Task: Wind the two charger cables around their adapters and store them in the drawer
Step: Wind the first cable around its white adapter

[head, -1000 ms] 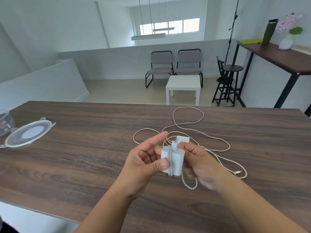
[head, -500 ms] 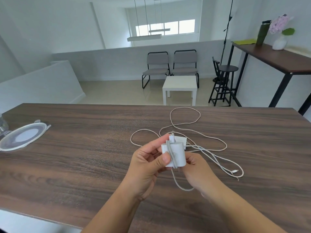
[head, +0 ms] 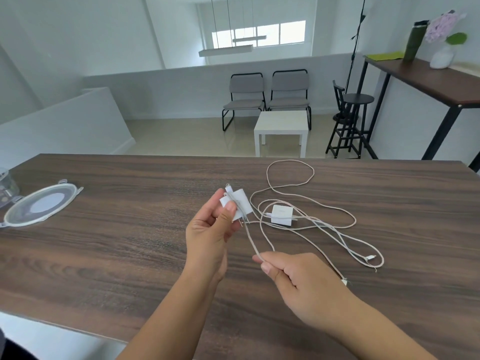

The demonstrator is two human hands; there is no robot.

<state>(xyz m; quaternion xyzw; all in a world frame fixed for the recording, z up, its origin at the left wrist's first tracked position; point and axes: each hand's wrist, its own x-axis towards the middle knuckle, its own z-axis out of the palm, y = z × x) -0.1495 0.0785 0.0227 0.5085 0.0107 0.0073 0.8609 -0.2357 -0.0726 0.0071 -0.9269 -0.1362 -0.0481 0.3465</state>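
The right hand (head: 306, 279) has pulled away from the left hand (head: 210, 229), pinching the cable (head: 250, 239) tight, while the left grips the adapter (head: 237, 205) above the table (head: 117, 242), ready for another wrap.
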